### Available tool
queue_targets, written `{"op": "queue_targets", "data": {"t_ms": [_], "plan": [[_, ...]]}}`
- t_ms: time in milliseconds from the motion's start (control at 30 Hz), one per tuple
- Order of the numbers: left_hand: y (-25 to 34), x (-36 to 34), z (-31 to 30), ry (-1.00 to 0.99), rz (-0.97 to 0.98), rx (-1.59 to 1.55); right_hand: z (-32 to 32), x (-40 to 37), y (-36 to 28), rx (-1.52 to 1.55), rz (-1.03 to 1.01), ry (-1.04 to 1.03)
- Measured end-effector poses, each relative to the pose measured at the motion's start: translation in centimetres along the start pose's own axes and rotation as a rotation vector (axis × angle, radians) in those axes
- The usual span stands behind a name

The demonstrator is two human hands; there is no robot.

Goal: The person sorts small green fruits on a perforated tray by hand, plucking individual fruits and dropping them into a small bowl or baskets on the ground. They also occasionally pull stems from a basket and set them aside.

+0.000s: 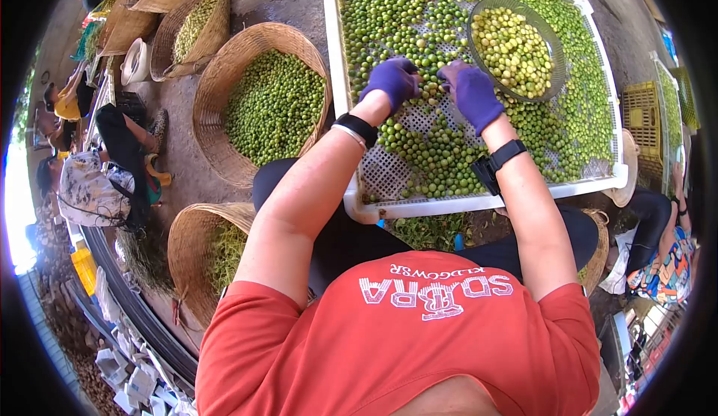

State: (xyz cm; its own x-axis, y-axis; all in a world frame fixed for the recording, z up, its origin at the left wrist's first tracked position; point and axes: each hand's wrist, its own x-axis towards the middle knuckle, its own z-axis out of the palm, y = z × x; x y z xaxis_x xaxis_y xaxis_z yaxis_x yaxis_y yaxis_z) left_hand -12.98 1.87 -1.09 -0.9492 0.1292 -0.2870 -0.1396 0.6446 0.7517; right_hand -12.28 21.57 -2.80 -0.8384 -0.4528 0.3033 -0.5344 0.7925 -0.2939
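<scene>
My left hand point(391, 84), in a purple glove, is over the left half of a white perforated tray point(389, 167). Its fingers are curled together just above small round green fruits point(419, 141). My right hand point(476, 96), also gloved in purple, faces it with fingers pinched; I cannot make out what either hand holds. To the right of my right hand, a dark mesh bowl point(559, 55) of yellowish round fruits point(512, 51) sits among the green ones. A thin layer of fruits covers much of the tray, with its holes showing between them.
Left of the tray stands a wicker basket point(213, 128) full of green fruits. Another basket point(191, 244) with green stems is near my left elbow. More baskets point(213, 31) stand farther left. Other people sit at both sides; a yellow crate point(642, 120) is at right.
</scene>
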Motion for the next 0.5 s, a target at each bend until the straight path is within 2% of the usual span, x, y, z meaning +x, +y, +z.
{"op": "queue_targets", "data": {"t_ms": [67, 200, 333, 367, 500], "plan": [[-0.3, 0.1, 0.7, 0.001, 0.146, 0.249, 1.2, 0.3, 0.3, -0.057, -0.022, -0.176], [-1.4, 0.7, 2.8, -0.106, 0.351, 0.614, 1.3, -0.1, -0.7, -0.05, 0.036, -0.177], [-0.9, -0.6, 3.7, -0.065, 0.332, 0.595, 1.0, -0.7, -1.6, -0.059, 0.18, -0.288], [-1.1, -0.3, 4.1, -0.102, 0.247, 0.539, 0.9, -1.3, -1.5, -0.028, 0.177, -0.297], [1.6, -2.3, 2.8, -0.246, 0.175, 0.606, -0.6, -2.0, -1.5, 0.103, 0.197, -0.271]]}}
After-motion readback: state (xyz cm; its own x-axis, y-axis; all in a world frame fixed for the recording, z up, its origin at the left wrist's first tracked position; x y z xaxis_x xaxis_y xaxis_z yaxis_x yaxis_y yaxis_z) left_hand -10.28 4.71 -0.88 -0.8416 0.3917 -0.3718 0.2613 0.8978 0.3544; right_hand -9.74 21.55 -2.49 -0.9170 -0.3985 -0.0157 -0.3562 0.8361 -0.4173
